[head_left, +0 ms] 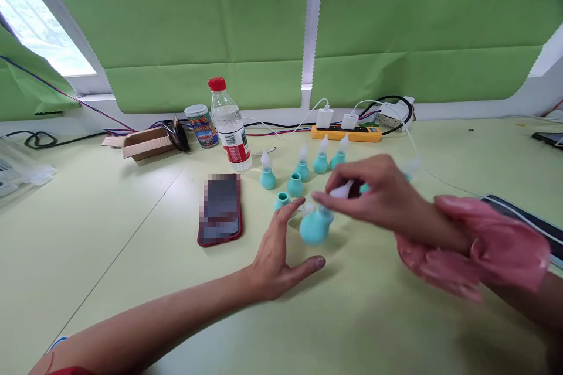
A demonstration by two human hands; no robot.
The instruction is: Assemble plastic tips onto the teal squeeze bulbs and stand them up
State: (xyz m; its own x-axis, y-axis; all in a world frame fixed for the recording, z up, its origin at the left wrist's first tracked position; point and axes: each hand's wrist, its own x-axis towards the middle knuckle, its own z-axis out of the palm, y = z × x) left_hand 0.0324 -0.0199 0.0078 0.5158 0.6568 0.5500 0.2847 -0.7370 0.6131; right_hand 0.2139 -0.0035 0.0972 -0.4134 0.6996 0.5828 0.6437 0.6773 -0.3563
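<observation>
A turquoise bulb nasal aspirator (314, 227) with a pale tip hangs tilted above the table, its tip pinched in my right hand (373, 190); motion blurs it a little. My left hand (277, 263) is open just left of the bulb, thumb and fingers spread. Past my left fingertips stand two bulbs without tips, one turquoise bulb (295, 186) and a nearer open-necked bulb (282, 200). Something whitish, partly hidden, lies by those fingertips. Several tipped aspirators (268, 177) stand upright behind. My right hand partly covers more turquoise and white pieces (409, 170).
A phone (220, 211) lies left of the bulbs. Behind are a water bottle (231, 129), a patterned can (202, 127), an open cardboard box (149, 143) and a yellow power strip (347, 132) with chargers. A white cable crosses toward a dark device (523, 222) at right.
</observation>
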